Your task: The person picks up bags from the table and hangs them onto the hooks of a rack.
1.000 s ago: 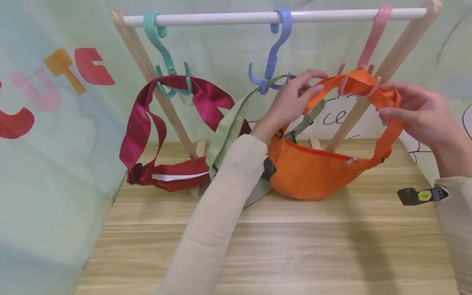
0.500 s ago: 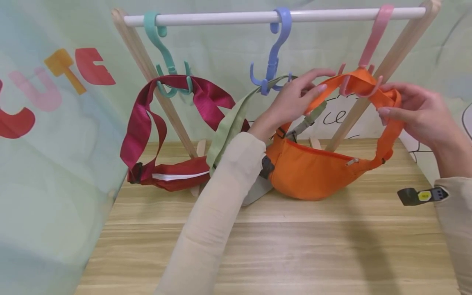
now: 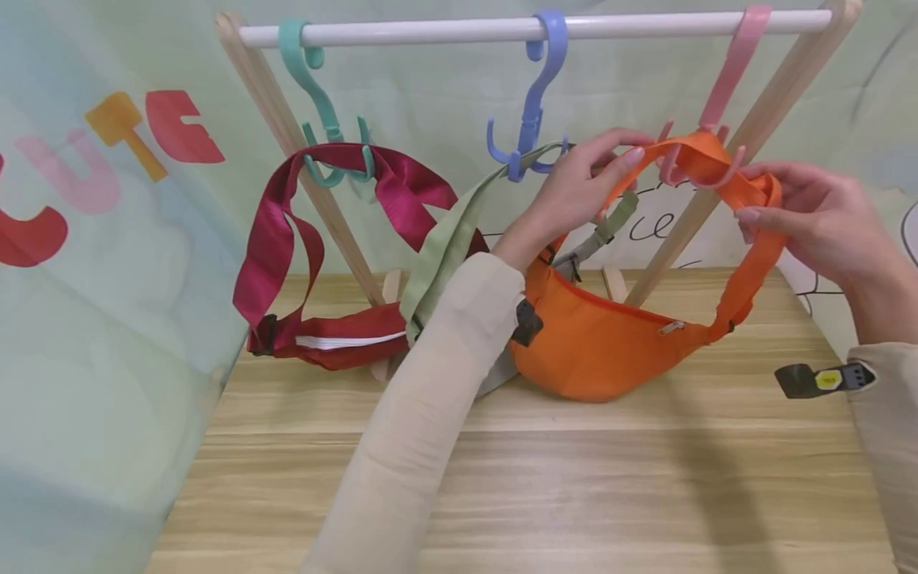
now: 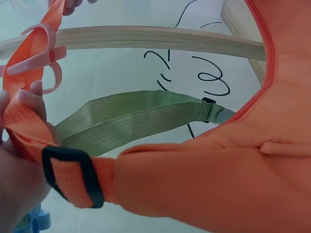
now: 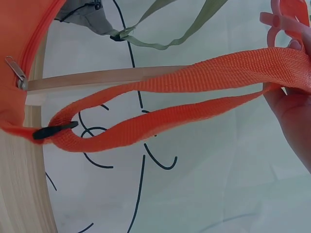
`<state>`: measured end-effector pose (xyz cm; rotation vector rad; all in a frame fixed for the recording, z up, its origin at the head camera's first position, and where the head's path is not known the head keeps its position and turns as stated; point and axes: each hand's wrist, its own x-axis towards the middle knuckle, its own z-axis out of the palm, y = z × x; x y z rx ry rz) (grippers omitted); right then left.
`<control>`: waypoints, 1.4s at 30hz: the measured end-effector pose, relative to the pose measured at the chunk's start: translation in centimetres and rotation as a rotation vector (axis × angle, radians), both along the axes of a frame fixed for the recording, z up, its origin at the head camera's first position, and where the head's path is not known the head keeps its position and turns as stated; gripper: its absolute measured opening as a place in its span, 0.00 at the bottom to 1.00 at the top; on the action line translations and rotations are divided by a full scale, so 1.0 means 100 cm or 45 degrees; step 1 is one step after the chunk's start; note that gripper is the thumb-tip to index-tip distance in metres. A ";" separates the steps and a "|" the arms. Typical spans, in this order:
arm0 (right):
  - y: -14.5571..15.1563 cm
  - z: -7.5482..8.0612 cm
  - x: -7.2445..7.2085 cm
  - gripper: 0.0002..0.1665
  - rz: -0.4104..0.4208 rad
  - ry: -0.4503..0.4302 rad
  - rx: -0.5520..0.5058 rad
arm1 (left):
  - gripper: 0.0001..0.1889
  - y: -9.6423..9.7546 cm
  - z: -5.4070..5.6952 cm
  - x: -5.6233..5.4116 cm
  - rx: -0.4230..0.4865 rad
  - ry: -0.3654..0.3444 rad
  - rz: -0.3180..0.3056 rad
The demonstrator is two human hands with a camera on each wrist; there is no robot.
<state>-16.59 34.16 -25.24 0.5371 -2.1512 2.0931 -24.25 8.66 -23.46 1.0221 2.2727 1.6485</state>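
Observation:
An orange waist bag hangs by its strap from the pink hook at the right of the rack. My left hand pinches the strap left of the hook. In the left wrist view, my thumb and fingers hold the orange webbing above a black strap buckle. On the hook's other side, my right hand grips the strap between thumb and fingers. The right wrist view shows the doubled orange strap running from that hand down to the bag. The bag's zipper faces up, its silver pull at the right end.
A dark red waist bag hangs from the green hook. On the blue hook hangs a grey bag with a light green strap, partly behind my left arm. A white bar carries the hooks above the wooden table.
The orange bag has shifted left and slightly down, tilting lower on its left. My left thumb has come up onto the strap. My right hand keeps its place.

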 end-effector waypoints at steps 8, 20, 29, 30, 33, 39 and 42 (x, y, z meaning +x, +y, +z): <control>0.003 0.000 -0.002 0.16 -0.037 -0.034 0.056 | 0.16 0.002 -0.002 -0.001 -0.066 0.133 0.060; 0.006 0.009 -0.002 0.17 -0.147 0.001 0.157 | 0.16 0.003 0.002 0.000 -0.114 0.153 0.150; 0.008 0.016 -0.001 0.17 -0.180 -0.030 0.110 | 0.14 0.002 0.005 0.000 -0.134 0.138 0.162; 0.009 0.016 -0.001 0.17 -0.189 -0.040 0.107 | 0.14 0.002 0.005 0.000 -0.132 0.138 0.158; 0.011 0.016 -0.001 0.16 -0.250 -0.073 0.201 | 0.13 0.002 0.004 0.000 -0.119 0.130 0.140; 0.013 0.013 -0.001 0.14 -0.282 -0.104 0.315 | 0.14 0.001 0.002 0.002 -0.062 0.080 0.081; 0.013 0.011 -0.001 0.15 -0.315 -0.109 0.368 | 0.15 0.001 0.000 0.003 -0.034 0.038 0.053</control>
